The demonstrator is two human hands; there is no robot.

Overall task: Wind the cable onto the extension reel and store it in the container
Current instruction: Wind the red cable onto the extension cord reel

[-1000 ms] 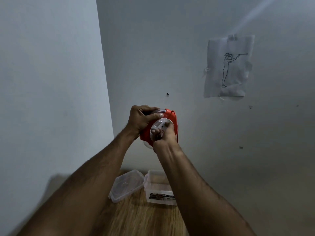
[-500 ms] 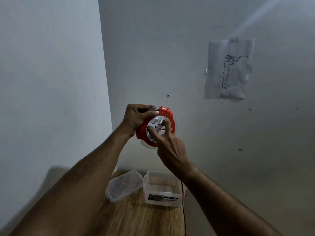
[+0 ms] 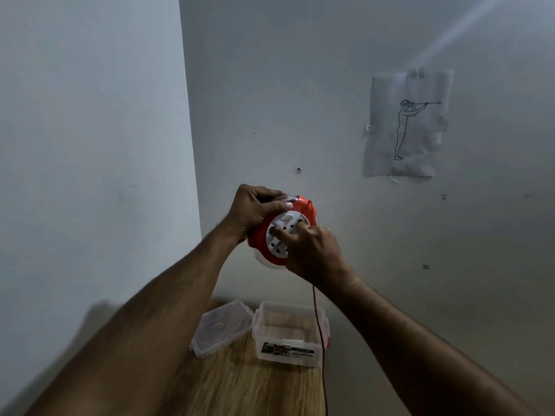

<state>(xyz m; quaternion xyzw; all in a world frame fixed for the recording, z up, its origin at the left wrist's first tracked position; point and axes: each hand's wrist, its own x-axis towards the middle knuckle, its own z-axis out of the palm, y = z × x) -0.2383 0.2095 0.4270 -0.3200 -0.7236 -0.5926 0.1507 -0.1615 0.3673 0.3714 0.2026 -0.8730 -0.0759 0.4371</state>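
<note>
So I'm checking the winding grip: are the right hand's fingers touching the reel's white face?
Touching. The head view shows the right hand with fingertips pressed on the reel, on its white socket face, no gap visible.

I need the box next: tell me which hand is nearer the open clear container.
Right. The right hand is on the reel's white face, almost directly above the container; the left hand grips the reel's upper left, higher up.

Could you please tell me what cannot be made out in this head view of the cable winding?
- Cable: its lower end is cut off by the bottom edge.
- Extension reel: the left hand and right hand hide much of it.
- Container: its label print is too small.
- Lid: blurred.
</note>
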